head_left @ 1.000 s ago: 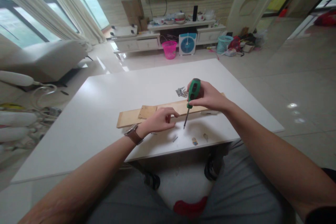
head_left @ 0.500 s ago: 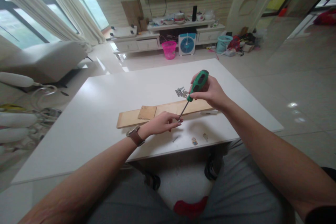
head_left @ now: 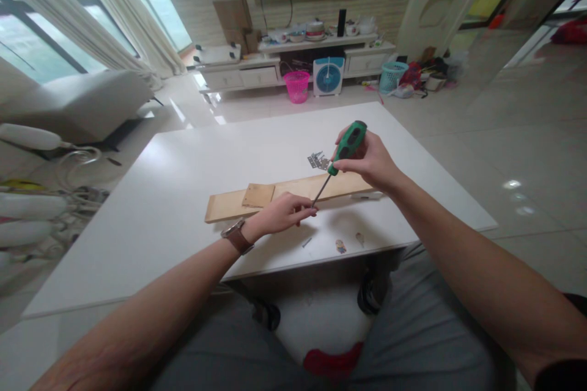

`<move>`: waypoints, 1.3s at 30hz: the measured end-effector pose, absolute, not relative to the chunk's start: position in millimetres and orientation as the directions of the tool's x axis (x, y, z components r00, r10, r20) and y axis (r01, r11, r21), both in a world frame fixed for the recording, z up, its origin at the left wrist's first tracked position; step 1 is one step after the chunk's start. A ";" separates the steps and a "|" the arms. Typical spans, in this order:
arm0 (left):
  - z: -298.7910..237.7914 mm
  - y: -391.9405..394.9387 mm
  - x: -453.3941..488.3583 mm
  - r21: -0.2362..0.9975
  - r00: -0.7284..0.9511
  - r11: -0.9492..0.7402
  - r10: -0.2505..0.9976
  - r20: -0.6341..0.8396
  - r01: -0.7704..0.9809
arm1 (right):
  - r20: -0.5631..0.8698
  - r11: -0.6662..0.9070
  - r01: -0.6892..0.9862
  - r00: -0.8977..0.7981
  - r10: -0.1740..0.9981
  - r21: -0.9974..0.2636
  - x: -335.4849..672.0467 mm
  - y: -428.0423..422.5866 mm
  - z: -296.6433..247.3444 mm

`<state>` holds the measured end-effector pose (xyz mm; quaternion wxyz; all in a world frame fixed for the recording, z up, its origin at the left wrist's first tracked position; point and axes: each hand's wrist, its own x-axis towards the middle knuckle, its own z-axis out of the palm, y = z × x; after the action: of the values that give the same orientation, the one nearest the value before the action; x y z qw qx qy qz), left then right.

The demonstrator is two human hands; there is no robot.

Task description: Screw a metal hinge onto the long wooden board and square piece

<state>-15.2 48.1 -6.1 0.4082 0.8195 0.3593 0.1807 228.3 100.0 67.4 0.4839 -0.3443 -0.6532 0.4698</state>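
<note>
The right hand (head_left: 370,164) grips a green-handled screwdriver (head_left: 351,139), its tip pinched by the left hand (head_left: 285,212), a wooden plank (head_left: 298,188) just beyond; seemingly aligning the tip, which calls for steadiness next.

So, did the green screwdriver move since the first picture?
Yes. Against the little cartoon figure, the green screwdriver has shifted its tip left and farther away, to the left hand.
</note>
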 end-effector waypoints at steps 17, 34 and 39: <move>-1.1 49.8 -14.6 0.783 0.578 -0.371 0.816 0.017 0.500 | 0.404 0.387 -0.114 -0.276 0.872 -0.915 205.9 97.1 53.9; 15.0 70.7 -44.8 0.668 0.449 -0.377 0.890 0.071 0.642 | 0.543 0.514 -0.175 -0.245 0.803 -0.840 137.1 103.8 31.6; 15.3 72.7 -48.4 0.644 0.432 -0.372 0.899 0.071 0.668 | 0.511 0.498 -0.123 -0.290 0.809 -0.858 138.0 100.8 28.8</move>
<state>-48.4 72.7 15.3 0.2732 0.8010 0.4892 0.2110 138.0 100.8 28.8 0.5392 -0.2532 -0.6770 0.4321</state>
